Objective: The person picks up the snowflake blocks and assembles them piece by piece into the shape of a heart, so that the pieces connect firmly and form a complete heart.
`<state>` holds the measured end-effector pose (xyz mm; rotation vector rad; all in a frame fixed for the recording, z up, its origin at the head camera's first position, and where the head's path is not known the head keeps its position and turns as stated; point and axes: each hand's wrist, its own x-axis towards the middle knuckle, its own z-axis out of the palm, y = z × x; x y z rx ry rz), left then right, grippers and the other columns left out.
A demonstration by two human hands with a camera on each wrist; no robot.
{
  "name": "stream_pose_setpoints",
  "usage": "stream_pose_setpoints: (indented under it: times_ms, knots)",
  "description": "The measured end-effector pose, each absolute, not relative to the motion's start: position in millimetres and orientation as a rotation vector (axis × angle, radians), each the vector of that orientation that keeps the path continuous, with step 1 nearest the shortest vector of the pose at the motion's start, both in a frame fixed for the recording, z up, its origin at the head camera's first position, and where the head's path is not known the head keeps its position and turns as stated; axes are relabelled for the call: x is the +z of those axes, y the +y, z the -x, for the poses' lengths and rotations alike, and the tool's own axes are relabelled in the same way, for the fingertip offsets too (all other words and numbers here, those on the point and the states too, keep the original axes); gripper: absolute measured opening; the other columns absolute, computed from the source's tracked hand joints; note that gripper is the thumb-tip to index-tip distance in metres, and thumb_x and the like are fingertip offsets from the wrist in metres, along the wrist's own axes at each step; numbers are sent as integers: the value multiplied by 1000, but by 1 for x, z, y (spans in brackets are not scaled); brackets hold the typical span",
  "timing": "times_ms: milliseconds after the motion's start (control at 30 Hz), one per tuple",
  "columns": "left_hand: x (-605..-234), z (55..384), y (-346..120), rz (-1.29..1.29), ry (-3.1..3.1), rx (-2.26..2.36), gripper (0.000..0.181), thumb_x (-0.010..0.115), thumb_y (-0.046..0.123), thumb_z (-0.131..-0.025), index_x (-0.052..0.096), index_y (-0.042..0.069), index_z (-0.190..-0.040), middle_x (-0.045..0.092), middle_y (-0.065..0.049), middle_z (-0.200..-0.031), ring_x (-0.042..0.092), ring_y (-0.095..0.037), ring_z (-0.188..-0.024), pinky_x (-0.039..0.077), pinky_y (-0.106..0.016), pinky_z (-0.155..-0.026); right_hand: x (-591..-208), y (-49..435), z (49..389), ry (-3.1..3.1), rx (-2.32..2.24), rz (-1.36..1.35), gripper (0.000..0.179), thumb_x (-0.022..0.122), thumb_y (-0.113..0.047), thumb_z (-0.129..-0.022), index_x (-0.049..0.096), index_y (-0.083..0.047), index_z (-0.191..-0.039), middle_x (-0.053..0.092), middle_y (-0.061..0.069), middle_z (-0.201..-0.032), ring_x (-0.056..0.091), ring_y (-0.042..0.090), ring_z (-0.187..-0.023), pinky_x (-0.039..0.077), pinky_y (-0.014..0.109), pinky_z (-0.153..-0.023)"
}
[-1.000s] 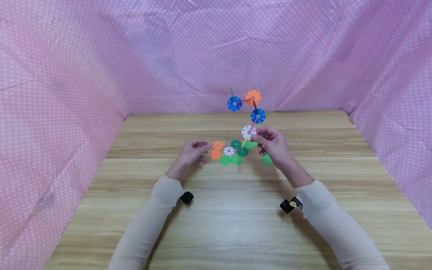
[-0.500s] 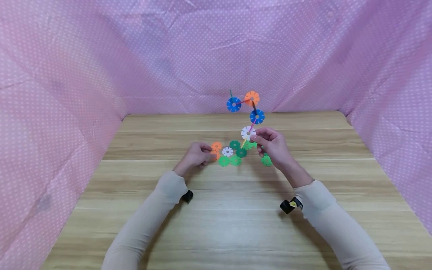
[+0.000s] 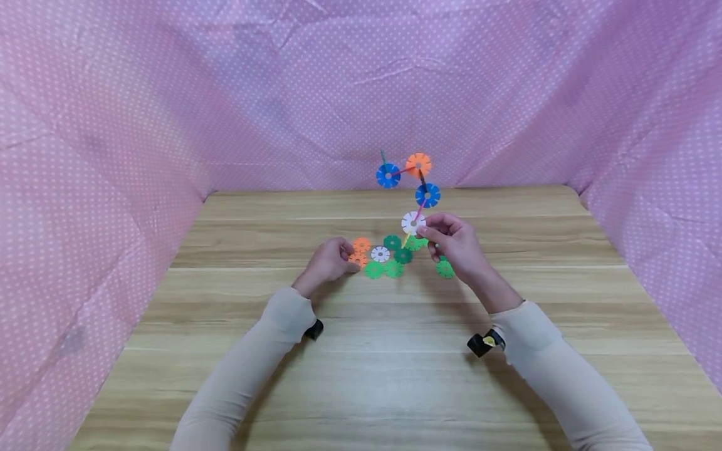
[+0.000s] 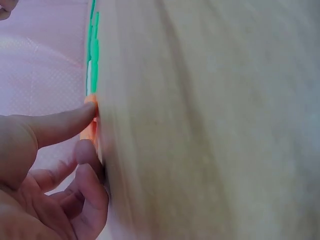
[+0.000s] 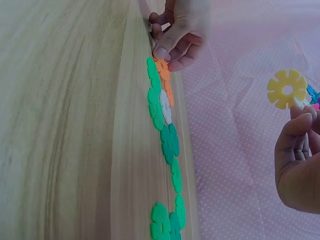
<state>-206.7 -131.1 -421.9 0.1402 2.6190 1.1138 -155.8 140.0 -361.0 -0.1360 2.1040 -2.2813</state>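
Observation:
My right hand [image 3: 455, 244] pinches a white interlocking disc [image 3: 410, 220], part of a chain of notched plastic discs raised above the table. Up from it run a pink disc seen edge-on, a blue disc [image 3: 427, 196], an orange one [image 3: 418, 165] and another blue disc [image 3: 388, 176]. At the chain's lower end is a yellow disc [image 5: 287, 89], beside the fingers in the right wrist view. My left hand [image 3: 331, 260] is down at the table, thumb and fingertip on the edges of an orange disc [image 3: 358, 259] lying flat. A second orange disc [image 3: 361, 244] lies just behind it.
Loose discs lie in a cluster on the wooden table [image 3: 361, 363]: a white one [image 3: 380, 254], dark green ones [image 3: 392, 242] and several light green ones [image 3: 374, 270]. One light green disc [image 3: 445, 269] lies below the right hand. Pink dotted cloth [image 3: 316, 94] hangs behind and at both sides.
My left hand has moved right and down to the nearer orange disc, its thumb now at the disc's front edge. The right hand stays in place; the chain shifts slightly left and down.

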Motion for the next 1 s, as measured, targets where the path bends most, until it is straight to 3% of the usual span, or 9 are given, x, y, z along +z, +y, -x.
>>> stream_pose_setpoints:
  times_ms: [233,567,800,900,1000]
  knots:
    - [-418,199,-137,-169,2566,1318,21,78,1,-86,65,6,-102,62,-9,-90,60,-22,-71,53,-30,-56,-361,139,158,2127,-2264,142,11,66,-11,-99,65,-1,-104,68,12,-93,49,13,-57,44,22,-46]
    - [-409,175,-133,-288,2319,1712,14,74,4,-91,70,1,-104,68,-11,-94,52,-20,-54,43,-24,-47,-363,140,154,2098,-2289,166,9,66,-11,-99,65,-3,-103,68,14,-93,48,13,-55,45,22,-45]
    - [-401,159,-114,-302,2156,1902,13,75,10,-92,68,3,-99,67,-30,-99,51,-21,-52,46,-28,-48,-362,136,151,2064,-2333,156,13,67,-13,-98,64,-2,-105,69,9,-91,49,12,-55,45,21,-46]
    - [-398,155,-106,-312,2117,1958,14,76,10,-91,67,2,-98,67,-33,-100,52,-21,-51,48,-30,-48,-361,132,149,2047,-2360,141,12,67,-12,-98,63,-2,-105,68,6,-90,49,12,-55,45,20,-47]
    - [-396,152,-99,-319,2077,2021,14,76,9,-91,67,1,-98,69,-29,-96,52,-18,-47,48,-28,-47,-361,129,148,2039,-2380,133,10,66,-11,-99,63,-3,-104,68,4,-89,49,12,-55,45,19,-47]
